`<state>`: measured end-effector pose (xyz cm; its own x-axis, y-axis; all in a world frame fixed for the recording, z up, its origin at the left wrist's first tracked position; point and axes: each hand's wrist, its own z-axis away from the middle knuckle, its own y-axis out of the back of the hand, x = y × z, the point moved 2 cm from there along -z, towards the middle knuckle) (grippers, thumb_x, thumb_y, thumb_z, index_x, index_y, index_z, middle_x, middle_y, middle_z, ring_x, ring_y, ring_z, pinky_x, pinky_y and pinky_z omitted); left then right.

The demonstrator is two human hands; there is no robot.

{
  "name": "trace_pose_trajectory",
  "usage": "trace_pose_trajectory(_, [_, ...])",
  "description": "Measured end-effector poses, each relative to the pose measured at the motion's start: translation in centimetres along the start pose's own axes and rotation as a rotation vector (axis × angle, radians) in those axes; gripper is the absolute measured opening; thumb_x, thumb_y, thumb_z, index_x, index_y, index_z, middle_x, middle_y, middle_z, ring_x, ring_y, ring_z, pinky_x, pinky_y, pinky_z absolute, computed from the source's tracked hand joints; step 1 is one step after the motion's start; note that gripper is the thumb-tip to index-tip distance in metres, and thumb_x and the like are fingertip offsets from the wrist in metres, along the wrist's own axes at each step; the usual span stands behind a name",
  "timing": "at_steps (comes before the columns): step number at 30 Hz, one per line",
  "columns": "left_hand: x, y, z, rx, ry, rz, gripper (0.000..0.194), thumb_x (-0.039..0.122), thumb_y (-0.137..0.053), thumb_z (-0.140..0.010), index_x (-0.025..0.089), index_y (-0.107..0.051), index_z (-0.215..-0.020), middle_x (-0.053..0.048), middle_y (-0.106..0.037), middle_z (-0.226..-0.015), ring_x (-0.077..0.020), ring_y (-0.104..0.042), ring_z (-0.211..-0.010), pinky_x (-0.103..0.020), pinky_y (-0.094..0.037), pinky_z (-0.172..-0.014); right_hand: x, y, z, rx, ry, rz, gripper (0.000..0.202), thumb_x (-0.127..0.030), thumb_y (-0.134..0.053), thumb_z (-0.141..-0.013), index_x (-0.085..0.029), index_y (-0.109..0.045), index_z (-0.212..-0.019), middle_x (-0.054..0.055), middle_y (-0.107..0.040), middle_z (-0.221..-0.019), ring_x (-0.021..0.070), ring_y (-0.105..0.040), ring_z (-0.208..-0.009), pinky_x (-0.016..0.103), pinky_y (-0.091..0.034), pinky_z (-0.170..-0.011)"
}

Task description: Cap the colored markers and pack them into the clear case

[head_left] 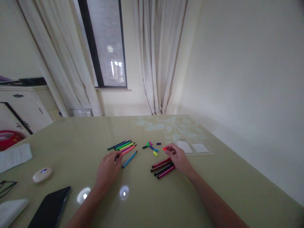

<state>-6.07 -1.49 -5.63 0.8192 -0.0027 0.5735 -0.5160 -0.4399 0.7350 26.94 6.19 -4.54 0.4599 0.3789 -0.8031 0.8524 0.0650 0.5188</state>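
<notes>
My left hand (108, 169) has its fingers closed at the rear end of an uncapped orange marker (128, 150). That marker lies alongside several other uncapped markers, among them a yellow one (125, 147) and a green one (123, 145). A light blue marker (129, 159) rests apart, right of my left fingers. My right hand (177, 156) pinches a small orange-red cap (164, 148) between thumb and fingertips. Loose caps in several colours, such as a yellow cap (155, 153), are scattered between the hands. Below my right hand lie several capped dark red, black and magenta markers (165, 172).
A clear plastic case (200, 148) lies open behind my right hand. Toward the left of the table (142, 202) are a white mouse (42, 174), a black tablet-like device (51, 207), glasses (7, 187) and papers (15, 156). A wall borders the right side.
</notes>
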Motion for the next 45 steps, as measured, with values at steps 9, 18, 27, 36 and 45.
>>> trace_pose_trajectory(9, [4.5, -1.8, 2.6, -0.167, 0.187, 0.769, 0.043, 0.055, -0.08, -0.075, 0.019, -0.079, -0.098, -0.007, -0.08, -0.09, -0.0225, -0.074, -0.082, -0.032, -0.061, -0.075, -1.5, -0.2, 1.2, -0.079, -0.083, -0.441, 0.035, -0.052, -0.076, -0.085, -0.019, -0.078, -0.097, 0.002, -0.07, -0.078, 0.0164, -0.063, -0.072, 0.028, -0.05, -0.067])
trace_pose_trajectory(18, [4.3, -2.0, 2.9, -0.206, 0.373, 0.929, 0.053, 0.06, -0.083, -0.069, 0.018, -0.08, -0.103, -0.009, -0.082, -0.096, -0.0238, -0.077, -0.09, -0.034, -0.063, -0.087, -2.3, -0.4, 1.7, -0.106, -0.077, -0.535, 0.028, -0.044, -0.08, -0.083, -0.023, -0.08, -0.102, 0.004, -0.076, -0.095, 0.0196, -0.069, -0.088, 0.032, -0.055, -0.081])
trace_pose_trajectory(27, [4.5, -2.3, 3.2, -0.256, 0.357, 0.956, 0.047, 0.055, -0.082, -0.075, 0.018, -0.079, -0.102, -0.008, -0.081, -0.09, -0.0211, -0.076, -0.083, -0.032, -0.063, -0.082, -2.5, -0.7, 2.2, -0.143, -0.102, -0.594, 0.029, -0.044, -0.082, -0.081, -0.022, -0.078, -0.1, 0.005, -0.078, -0.095, 0.0207, -0.072, -0.089, 0.035, -0.057, -0.084])
trace_pose_trajectory(36, [5.0, -2.1, 3.2, -0.27, 0.332, 0.947, 0.047, 0.057, -0.083, -0.073, 0.018, -0.08, -0.1, -0.008, -0.081, -0.087, -0.0203, -0.076, -0.08, -0.031, -0.063, -0.078, -2.7, -0.8, 2.3, -0.155, -0.085, -0.599, 0.029, -0.042, -0.084, -0.08, -0.021, -0.077, -0.099, 0.005, -0.078, -0.094, 0.0196, -0.074, -0.085, 0.032, -0.059, -0.08])
trace_pose_trajectory(45, [5.5, -2.0, 3.0, -0.304, 0.26, 0.915, 0.044, 0.056, -0.082, -0.073, 0.017, -0.078, -0.093, -0.007, -0.079, -0.078, -0.0201, -0.074, -0.068, -0.03, -0.062, -0.064, -2.7, -1.8, 2.6, -0.198, -0.134, -0.619, 0.033, -0.04, -0.086, -0.078, -0.019, -0.077, -0.102, 0.006, -0.079, -0.091, 0.0227, -0.077, -0.085, 0.035, -0.061, -0.082])
